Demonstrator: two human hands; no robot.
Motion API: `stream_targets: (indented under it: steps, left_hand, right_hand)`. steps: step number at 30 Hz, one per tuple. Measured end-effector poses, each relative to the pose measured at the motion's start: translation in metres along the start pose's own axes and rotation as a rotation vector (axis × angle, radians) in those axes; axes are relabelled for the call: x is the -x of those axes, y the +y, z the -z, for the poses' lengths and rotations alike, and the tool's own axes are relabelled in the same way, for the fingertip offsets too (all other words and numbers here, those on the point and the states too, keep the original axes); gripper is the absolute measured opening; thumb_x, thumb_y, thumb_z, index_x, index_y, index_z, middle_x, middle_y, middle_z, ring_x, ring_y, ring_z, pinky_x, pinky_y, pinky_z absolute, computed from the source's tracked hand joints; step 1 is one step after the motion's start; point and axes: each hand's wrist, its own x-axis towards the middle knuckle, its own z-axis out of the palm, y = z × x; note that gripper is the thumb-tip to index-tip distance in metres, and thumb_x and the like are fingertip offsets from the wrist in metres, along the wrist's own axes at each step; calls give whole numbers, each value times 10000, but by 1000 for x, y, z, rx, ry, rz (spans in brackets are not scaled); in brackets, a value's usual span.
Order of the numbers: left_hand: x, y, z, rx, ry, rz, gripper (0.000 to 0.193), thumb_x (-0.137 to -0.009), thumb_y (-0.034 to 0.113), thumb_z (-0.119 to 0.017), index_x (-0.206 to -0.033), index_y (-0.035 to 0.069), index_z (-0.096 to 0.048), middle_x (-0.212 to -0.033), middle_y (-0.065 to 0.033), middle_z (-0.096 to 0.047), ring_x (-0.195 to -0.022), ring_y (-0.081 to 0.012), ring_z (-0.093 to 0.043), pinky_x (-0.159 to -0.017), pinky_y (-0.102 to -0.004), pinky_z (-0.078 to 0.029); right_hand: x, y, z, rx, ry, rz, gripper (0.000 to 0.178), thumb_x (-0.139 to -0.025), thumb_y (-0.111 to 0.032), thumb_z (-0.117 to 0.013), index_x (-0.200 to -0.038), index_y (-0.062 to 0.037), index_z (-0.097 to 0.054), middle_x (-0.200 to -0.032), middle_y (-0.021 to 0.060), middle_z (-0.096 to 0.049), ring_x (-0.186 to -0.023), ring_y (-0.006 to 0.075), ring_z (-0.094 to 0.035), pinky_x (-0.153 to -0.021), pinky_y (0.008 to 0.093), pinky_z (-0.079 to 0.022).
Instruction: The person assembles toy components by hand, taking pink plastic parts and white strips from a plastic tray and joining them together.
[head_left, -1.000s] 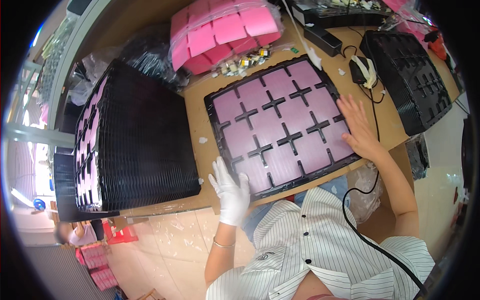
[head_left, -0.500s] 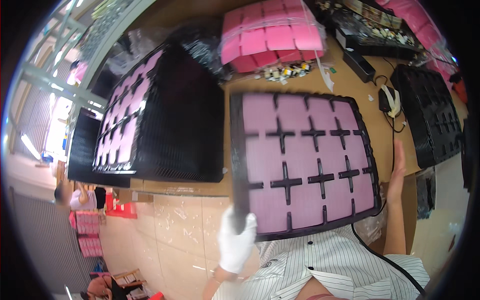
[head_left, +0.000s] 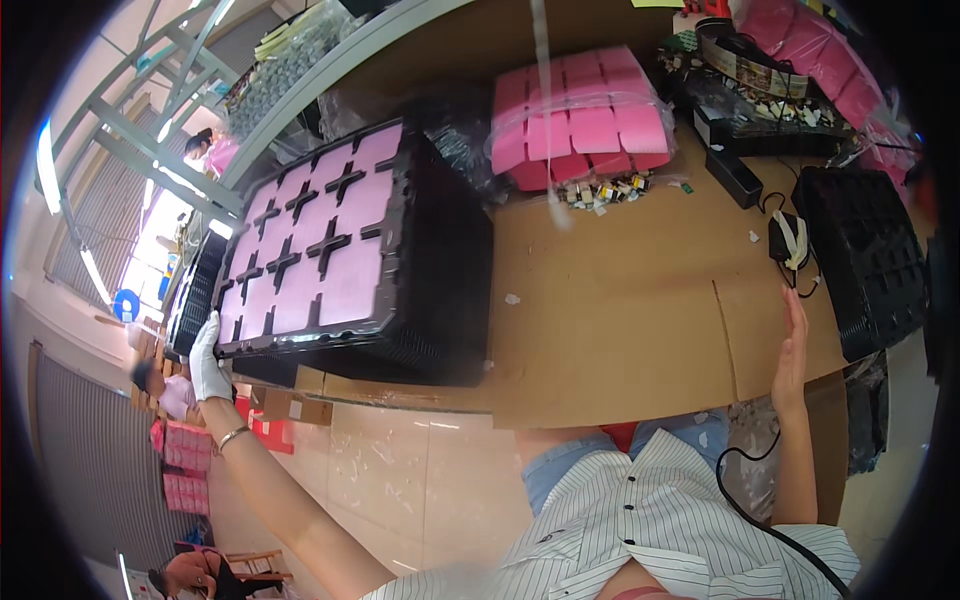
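Note:
My left hand [head_left: 208, 362], in a white glove, is at the near left corner of a black plastic tray [head_left: 393, 265], its fingers closed on the rim. Pink foam sheets [head_left: 310, 225] fill the tray between black cross-shaped dividers. It tops a tall stack of black trays [head_left: 445, 270] at the left of the table. The bare right hand [head_left: 791, 350] is at the table's right front, fingers stretched and holding nothing. Just beyond it lies a small black device [head_left: 788, 240] with a cable and pale tape.
Brown cardboard [head_left: 600, 300] covers the table. Wrapped pink foam [head_left: 580, 115] sits behind, with small parts [head_left: 605, 190] in front. An empty-looking black tray [head_left: 865, 265] stands at the right, a parts-filled tray [head_left: 770, 110] at the back right. A black cable [head_left: 735, 455] hangs beside me.
The foam-filled tray has moved from in front of me to the top of the left stack, carried by my left hand. My right hand has stayed near the table's right side.

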Motion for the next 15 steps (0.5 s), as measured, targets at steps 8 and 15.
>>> stream_targets:
  steps: [8,15]
  left_hand:
    - [-58,-41,-7,-379,-164,-3,468,-918,145,-653,-1349,5,-538,-1281,-94,-604,-1095,-149,-582,-998,-257,-411]
    - [-87,-52,9,-391,-298,0,435,-937,9,-553,-1371,10,-518,-1327,-84,-577,-1103,-111,-570,-979,-226,-429]
  right_hand:
    - [6,-11,5,-9,96,-60,555,-1054,-379,-267,-1464,-9,-326,-1509,167,-333,-1420,315,-278,-1158,419,-227]
    - [9,-12,12,-27,129,-95,512,-1053,-330,-279,-1440,-7,-370,-1485,179,-348,-1385,313,-328,-1132,407,-282]
